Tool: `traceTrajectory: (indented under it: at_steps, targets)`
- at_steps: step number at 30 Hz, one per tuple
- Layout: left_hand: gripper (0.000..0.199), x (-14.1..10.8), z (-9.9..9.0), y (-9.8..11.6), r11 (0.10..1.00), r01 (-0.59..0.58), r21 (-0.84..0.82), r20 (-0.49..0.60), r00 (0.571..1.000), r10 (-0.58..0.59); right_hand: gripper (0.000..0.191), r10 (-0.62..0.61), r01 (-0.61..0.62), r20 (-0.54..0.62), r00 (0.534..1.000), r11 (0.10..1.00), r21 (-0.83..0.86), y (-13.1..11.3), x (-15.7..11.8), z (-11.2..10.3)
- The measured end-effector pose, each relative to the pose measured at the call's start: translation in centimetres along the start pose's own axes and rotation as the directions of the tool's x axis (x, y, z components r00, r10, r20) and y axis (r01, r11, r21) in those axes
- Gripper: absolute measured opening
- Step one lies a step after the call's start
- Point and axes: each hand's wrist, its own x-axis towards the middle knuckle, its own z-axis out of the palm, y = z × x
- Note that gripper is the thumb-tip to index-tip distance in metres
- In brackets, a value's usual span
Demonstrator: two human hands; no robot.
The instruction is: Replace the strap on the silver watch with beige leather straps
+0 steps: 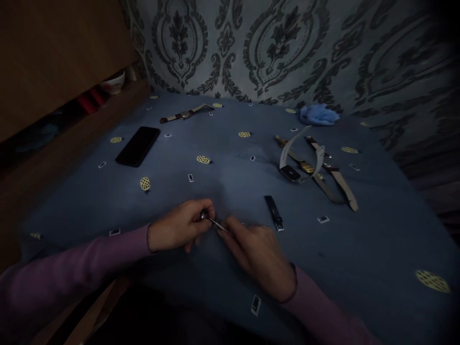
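Near the front of the table, my left hand [185,223] pinches a small round dark watch case [203,214] with a shiny edge. My right hand [260,251] grips a thin metal tool [220,225], and its tip meets the watch case or lies right beside it. Dim light hides the tool's exact kind. To the right of my hands lies a short black watch strap piece [273,213] with a metal buckle at its near end. My fingers cover part of the watch case.
Several watches lie at the right, among them a white-strapped smartwatch [290,173] and a gold watch [307,166]. A blue cloth [319,115] is crumpled by the wall. At the left are a black phone [138,146] and, farther back, another wristwatch [185,114].
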Motion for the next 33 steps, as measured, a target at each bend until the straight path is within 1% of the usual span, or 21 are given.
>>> traceTrajectory:
  at_steps: [3, 6, 9, 12, 17, 20, 25, 28, 30, 33]
  targets:
    - [0.006, -0.1, -0.3, 0.1, 1.0, -0.012, 0.007, 0.02, 1.0, 0.012, 0.026, 0.039, -0.037, -0.008, 0.999, 0.987, 0.154, 0.1, 0.1, -0.3]
    - [0.011, -0.2, -0.7, 0.0, 0.999, 0.01, -0.04, 0.073, 0.997, -0.007, 0.025, 0.086, -0.08, -0.003, 0.996, 0.937, 0.341, 0.1, 0.2, -0.8]
    - [0.009, -0.1, -1.2, -0.1, 0.994, 0.035, -0.099, 0.13, 0.991, -0.022, 0.027, 0.134, -0.139, 0.048, 0.99, 0.847, 0.512, 0.1, 0.5, -1.4]
    - [0.009, 0.0, -1.4, 0.0, 0.986, 0.053, -0.157, 0.145, 0.989, -0.03, 0.029, 0.181, -0.228, 0.139, 0.974, 0.728, 0.647, 0.2, 0.6, -1.7]
    - [0.018, 0.0, -1.6, 0.0, 0.969, 0.077, -0.235, 0.121, 0.991, -0.049, 0.032, 0.248, -0.353, 0.256, 0.934, 0.541, 0.764, 0.3, 0.8, -1.9]
    - [0.02, 0.2, -1.6, -0.3, 0.956, 0.068, -0.286, 0.101, 0.994, -0.04, 0.034, 0.26, -0.389, 0.295, 0.919, 0.486, 0.783, 0.4, 0.9, -2.0]
    - [0.022, 0.4, -1.6, -0.2, 0.942, 0.064, -0.33, 0.102, 0.994, -0.032, 0.033, 0.267, -0.404, 0.31, 0.913, 0.468, 0.786, 0.7, 1.0, -2.3]
    - [0.024, 0.2, -1.8, -0.2, 0.943, 0.07, -0.325, 0.068, 0.996, -0.051, 0.032, 0.25, -0.409, 0.326, 0.912, 0.479, 0.777, 0.6, 1.1, -2.5]
    - [0.025, 0.0, -1.9, -0.3, 0.954, 0.076, -0.292, 0.043, 0.997, -0.066, 0.032, 0.256, -0.425, 0.34, 0.905, 0.514, 0.745, 0.5, 1.1, -2.5]
    - [0.024, -0.3, -1.9, -0.6, 0.967, 0.086, -0.239, 0.02, 0.996, -0.083, 0.032, 0.295, -0.412, 0.289, 0.911, 0.629, 0.659, 0.3, 0.9, -2.2]
